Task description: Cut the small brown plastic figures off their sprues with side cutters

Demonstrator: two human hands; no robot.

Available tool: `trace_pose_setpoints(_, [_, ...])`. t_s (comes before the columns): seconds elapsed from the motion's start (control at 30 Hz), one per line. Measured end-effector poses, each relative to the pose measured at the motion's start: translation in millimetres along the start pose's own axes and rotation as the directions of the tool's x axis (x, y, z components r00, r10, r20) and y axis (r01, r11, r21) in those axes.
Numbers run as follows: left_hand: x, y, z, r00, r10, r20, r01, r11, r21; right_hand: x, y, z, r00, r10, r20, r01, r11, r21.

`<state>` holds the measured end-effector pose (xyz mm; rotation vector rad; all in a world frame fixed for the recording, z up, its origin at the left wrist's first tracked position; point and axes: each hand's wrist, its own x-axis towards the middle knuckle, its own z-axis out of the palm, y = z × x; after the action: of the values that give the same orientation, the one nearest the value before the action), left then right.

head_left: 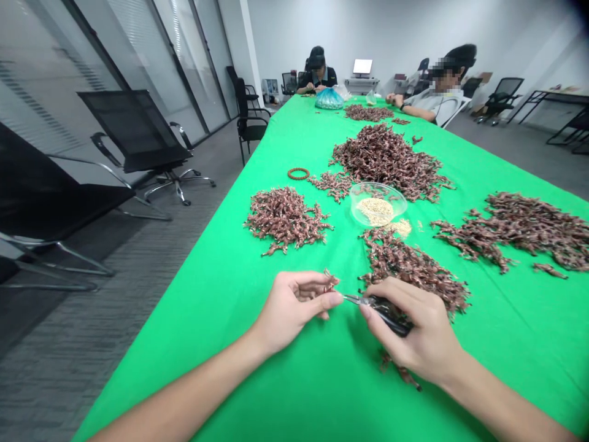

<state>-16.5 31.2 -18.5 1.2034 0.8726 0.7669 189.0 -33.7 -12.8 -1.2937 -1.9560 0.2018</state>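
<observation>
Brown piece sits pinched in the left hand's grip; the right hand's grip clasps pliers just beside it.

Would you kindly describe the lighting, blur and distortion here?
Head view: bright, even light on the green cloth, soft shadow beside the right hand; head view: dark upper-right corner, left-edge chair stretched; head view: brown pieces too soft for fine detail.
</observation>
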Motion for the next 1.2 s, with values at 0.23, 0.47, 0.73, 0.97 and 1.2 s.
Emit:
trace_pose_setpoints(0.23, [-2.9, 8.6, 2.1, 0.994, -0.078, 0.07, 0.088, 0.983, -0.159, -1.6, 4.8, 5.8, 0.999, -0.033, -0.014, 0.032, 0.998, -0.06])
trace_pose_setpoints(0.47, [-5.5, 6.7, 3.7, 0.988, -0.104, 0.118, 0.124, 0.977, -0.174, -2.2, 4.1, 6.9, 0.998, -0.046, -0.047, 0.043, 0.997, -0.065])
trace_pose_setpoints(0.73, [-6.8, 9.2, 5.6, 0.99, -0.129, 0.061, 0.137, 0.978, -0.159, -2.6, 4.2, 7.5, 0.998, -0.029, -0.054, 0.026, 0.997, -0.067])
trace_pose_setpoints(0.97, [-7.3, 6.6, 5.1, 0.991, -0.113, 0.067, 0.122, 0.98, -0.156, -2.3, 3.7, 9.4, 0.999, -0.037, -0.037, 0.035, 0.998, -0.052])
trace_pose_setpoints(1.2, [-7.1, 3.8, 5.1, 0.991, -0.114, 0.068, 0.123, 0.979, -0.16, -3.6, 4.6, 11.1, 0.998, -0.061, -0.023, 0.06, 0.995, -0.076])
